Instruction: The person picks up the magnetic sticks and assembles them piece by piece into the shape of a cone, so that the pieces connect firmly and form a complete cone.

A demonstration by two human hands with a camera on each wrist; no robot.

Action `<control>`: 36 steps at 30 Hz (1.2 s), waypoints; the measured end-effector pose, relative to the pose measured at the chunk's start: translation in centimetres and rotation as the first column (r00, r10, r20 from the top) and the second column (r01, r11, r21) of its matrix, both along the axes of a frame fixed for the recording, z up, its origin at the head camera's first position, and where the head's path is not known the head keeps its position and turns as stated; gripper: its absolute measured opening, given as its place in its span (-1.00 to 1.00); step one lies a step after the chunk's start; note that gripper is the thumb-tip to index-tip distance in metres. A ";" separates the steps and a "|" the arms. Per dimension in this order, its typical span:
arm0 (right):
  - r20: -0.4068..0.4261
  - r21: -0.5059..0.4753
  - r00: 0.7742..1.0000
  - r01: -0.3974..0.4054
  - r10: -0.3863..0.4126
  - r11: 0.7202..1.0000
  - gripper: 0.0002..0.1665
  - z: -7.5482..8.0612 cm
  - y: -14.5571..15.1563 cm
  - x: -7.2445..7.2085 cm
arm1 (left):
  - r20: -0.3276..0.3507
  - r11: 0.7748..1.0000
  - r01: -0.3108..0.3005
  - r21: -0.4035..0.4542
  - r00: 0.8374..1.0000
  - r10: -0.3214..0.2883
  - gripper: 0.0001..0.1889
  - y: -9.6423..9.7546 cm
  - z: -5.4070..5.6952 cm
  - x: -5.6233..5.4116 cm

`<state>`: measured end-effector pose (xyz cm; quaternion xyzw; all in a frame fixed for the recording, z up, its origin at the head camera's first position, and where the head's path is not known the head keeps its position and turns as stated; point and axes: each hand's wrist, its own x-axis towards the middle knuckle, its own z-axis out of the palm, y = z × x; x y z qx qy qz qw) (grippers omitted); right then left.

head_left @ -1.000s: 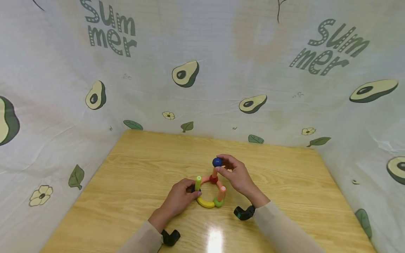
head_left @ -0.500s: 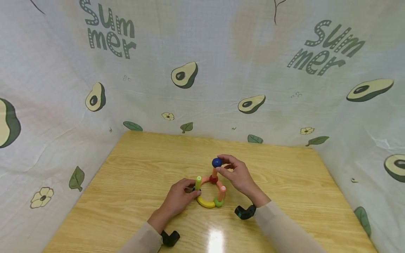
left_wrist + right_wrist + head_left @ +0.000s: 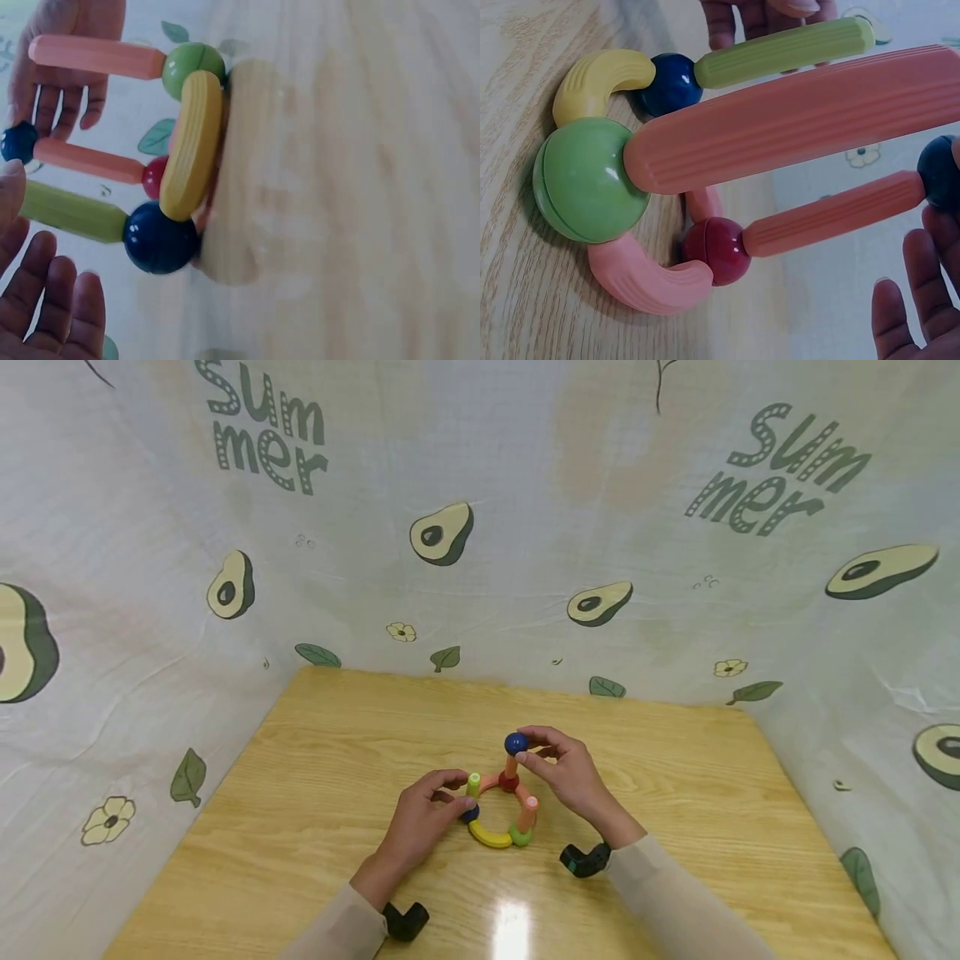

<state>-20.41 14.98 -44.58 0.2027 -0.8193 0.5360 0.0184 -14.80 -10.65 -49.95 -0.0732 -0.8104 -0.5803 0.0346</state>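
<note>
Magnetic rods and balls form a ring with uprights on the table. My right hand [image 3: 566,772] pinches a blue ball [image 3: 516,743] between thumb and fingertips, at the top of an orange-pink rod [image 3: 832,214] that rises from a red ball [image 3: 718,251]. Beside a light green rod [image 3: 75,212], which stands on another blue ball [image 3: 160,237], is my left hand [image 3: 423,818], its fingers loosely spread. The left thumb overlaps the rod's upper end in the left wrist view. A second orange-pink rod [image 3: 528,814] stands on a green ball [image 3: 592,180]; nothing touches it.
A curved yellow piece [image 3: 491,837] and curved pink pieces [image 3: 652,286] link the balls into a ring on the wooden table [image 3: 337,735]. A printed cloth [image 3: 517,527] hangs behind and at both sides. Black wrist devices [image 3: 585,860] sit on both wrists.
My left hand has loosened and shifted up from the lower blue ball, which now shows more in the head view. My right hand keeps its pinch on the upper blue ball.
</note>
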 end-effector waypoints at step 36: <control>0.020 0.067 0.991 -0.133 0.132 0.989 -0.60 0.2 -0.9 0.6 | -0.081 0.994 -0.041 -0.106 0.996 0.033 -0.74 2.4 0.8 -0.9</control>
